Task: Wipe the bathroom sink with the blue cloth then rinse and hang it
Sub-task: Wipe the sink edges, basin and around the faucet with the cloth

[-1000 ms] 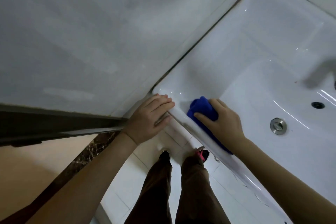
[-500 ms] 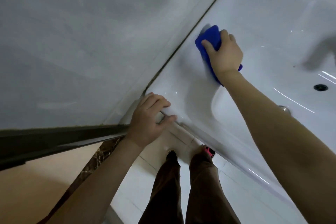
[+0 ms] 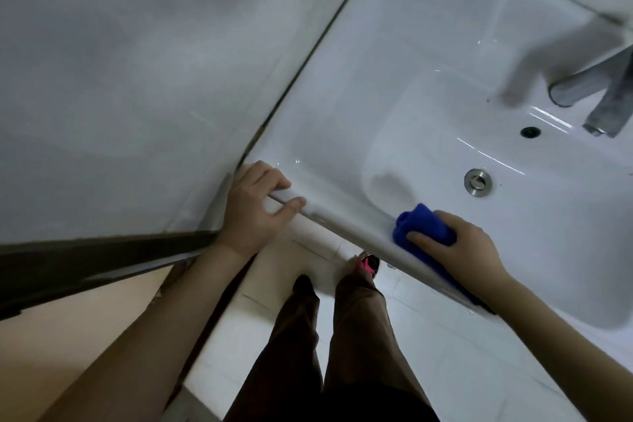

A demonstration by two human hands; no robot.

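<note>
Moved since 0.5 s ago: right hand (image 3: 462, 247) with blue cloth (image 3: 424, 226), from the wall-side ledge back to the front rim. Left hand (image 3: 255, 206) unchanged, fingers curled over the front-left corner of the sink (image 3: 344, 220), thumb under the lip, acting as a brace. Cloth sits wadded on the rim, thumb and fingers wrapped on it, tail trailing under the wrist. Judgement: keep pressure flat, overlap strokes rightward along the rim, then work the bowl down toward the drain (image 3: 478, 183); tap (image 3: 603, 96) side last
</note>
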